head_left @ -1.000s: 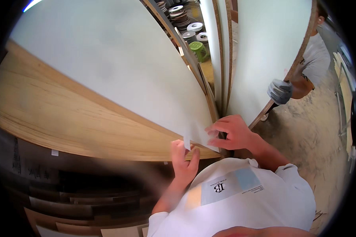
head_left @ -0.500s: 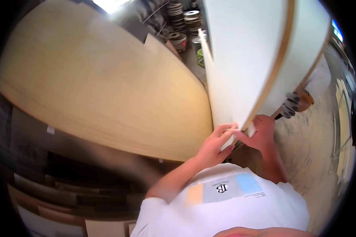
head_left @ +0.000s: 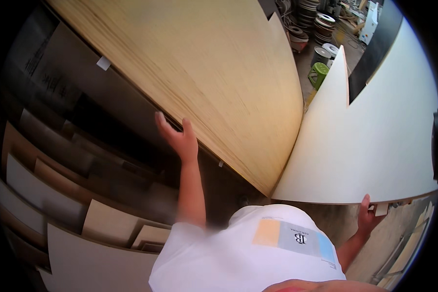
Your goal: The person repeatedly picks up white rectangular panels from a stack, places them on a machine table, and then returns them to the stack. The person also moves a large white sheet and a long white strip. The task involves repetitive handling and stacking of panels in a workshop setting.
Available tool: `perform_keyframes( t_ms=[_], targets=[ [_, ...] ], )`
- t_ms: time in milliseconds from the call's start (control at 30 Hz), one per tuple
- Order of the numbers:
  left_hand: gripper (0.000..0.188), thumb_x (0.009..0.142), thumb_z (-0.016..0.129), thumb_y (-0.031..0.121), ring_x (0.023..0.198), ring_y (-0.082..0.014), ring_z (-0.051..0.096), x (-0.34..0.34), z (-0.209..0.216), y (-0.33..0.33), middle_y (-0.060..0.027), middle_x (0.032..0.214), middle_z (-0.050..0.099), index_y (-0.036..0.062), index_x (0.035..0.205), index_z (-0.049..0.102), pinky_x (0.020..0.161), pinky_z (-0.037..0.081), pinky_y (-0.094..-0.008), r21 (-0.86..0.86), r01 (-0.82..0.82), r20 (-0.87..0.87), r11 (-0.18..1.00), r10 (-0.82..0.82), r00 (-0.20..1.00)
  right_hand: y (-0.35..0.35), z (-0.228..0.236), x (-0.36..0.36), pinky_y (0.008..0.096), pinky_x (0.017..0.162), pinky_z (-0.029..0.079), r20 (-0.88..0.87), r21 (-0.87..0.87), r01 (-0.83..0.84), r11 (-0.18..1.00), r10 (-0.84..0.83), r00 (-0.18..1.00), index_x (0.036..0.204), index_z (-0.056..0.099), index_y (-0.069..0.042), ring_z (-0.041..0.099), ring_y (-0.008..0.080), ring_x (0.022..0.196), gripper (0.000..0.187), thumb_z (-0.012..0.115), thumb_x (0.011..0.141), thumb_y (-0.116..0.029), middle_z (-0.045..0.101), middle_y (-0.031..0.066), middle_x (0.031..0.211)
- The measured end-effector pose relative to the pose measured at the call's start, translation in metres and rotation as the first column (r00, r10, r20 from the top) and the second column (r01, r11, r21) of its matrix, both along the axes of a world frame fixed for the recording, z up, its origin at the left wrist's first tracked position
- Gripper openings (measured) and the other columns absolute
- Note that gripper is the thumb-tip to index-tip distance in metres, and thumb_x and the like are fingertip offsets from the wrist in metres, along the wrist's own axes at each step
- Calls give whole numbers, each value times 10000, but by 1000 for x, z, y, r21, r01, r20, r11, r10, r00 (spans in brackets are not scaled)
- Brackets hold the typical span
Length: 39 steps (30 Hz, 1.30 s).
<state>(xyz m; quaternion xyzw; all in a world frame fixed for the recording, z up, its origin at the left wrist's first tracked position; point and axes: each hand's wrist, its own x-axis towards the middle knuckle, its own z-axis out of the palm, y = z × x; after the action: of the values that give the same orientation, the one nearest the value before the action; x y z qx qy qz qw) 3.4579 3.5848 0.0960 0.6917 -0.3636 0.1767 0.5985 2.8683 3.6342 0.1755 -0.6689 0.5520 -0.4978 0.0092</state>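
A large pale wood-grain board (head_left: 219, 82) slants across the upper middle. My left hand (head_left: 177, 138) is at its near edge, thumb and fingers apart; whether it touches the board I cannot tell. To the right leans a broad white panel (head_left: 355, 151), its corner meeting the wood-grain board's near corner. My right hand (head_left: 370, 219) grips the panel's near edge, thumb against the white face and fingers underneath. A small pale piece (head_left: 381, 209) shows beside those fingers.
Several boards (head_left: 107, 224) stand on edge at the lower left. Beyond the gap between the two big sheets are a green stool (head_left: 319, 73), a metal can (head_left: 321, 54) and stacked rolls (head_left: 324, 24). Long strips (head_left: 409, 248) lie at the far right.
The white panel has swung from upright to a broad face on the right. My left hand has left its edge for the wood-grain board. Another person's gloved hand is out of view.
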Motion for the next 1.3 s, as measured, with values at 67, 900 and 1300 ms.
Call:
perform_keyframes(
  t_ms=[67,900,1300],
  targets=[
    [754,894,673,130,1468,-387,282,4,-3,-1,-281,1563,297,-77,1498,272,1214,213,-448,-101,138,-222,985,-158,962,2,-15,-16,343,788,540,-10,37,-6,999,6,1000,1186,588,66,662,223,942,351,690,872,-55,673,144,1079],
    [661,699,832,94,1163,-347,628,-296,87,9,-278,1440,487,-61,1293,588,867,562,-330,-221,931,220,292,-914,339,12,-5,25,285,573,510,18,-24,153,988,-152,988,962,682,19,633,132,601,291,833,800,-169,695,63,723],
    [853,694,831,197,1365,-382,471,-345,108,4,-249,1521,394,13,1437,454,1006,517,-427,-48,987,378,155,-911,161,4,25,51,423,1120,393,179,-384,214,898,-155,972,1463,360,-75,461,271,1301,835,804,780,-259,403,127,1457]
  ],
)
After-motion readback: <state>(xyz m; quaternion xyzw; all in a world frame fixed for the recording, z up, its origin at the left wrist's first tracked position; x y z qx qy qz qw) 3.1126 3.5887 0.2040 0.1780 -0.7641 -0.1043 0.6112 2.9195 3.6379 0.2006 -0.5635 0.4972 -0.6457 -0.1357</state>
